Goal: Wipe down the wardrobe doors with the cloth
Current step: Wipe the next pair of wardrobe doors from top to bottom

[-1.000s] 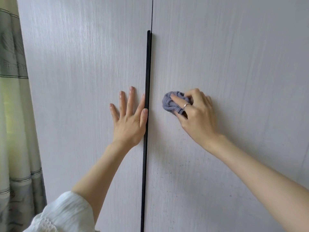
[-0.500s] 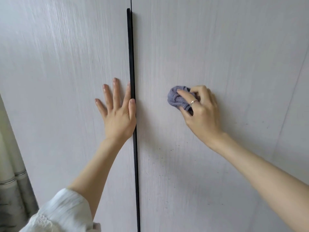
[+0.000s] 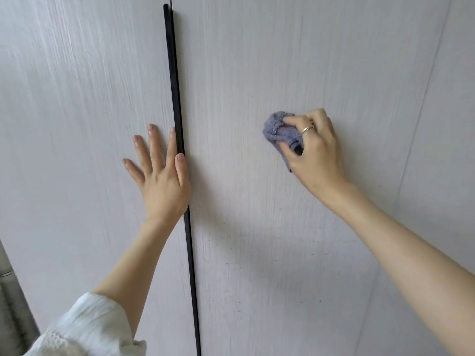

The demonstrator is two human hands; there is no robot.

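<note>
Two pale grey wood-grain wardrobe doors fill the view, left door and right door, split by a long black vertical handle strip running from near the top down out of frame at the bottom. Left hand flat on the left door, fingers straight and spread, palm against the panel, thumb lying along the black strip at the door's right edge. White sleeve on the left forearm, bottom left corner. Right hand on the right door, well apart from the strip, fingers curled round a bunched blue-grey cloth and pressing it to the panel; cloth sticks out to the left of the fingers, thumb under it. Thin ring on one finger of the right hand. Right forearm bare, coming in from the lower right. Small dark specks scattered on the lower part of the right door, below the cloth. A faint vertical seam further right, probably the edge of another panel, hard to tell. Grey strip at the far lower left edge, blurred, maybe a curtain.
</note>
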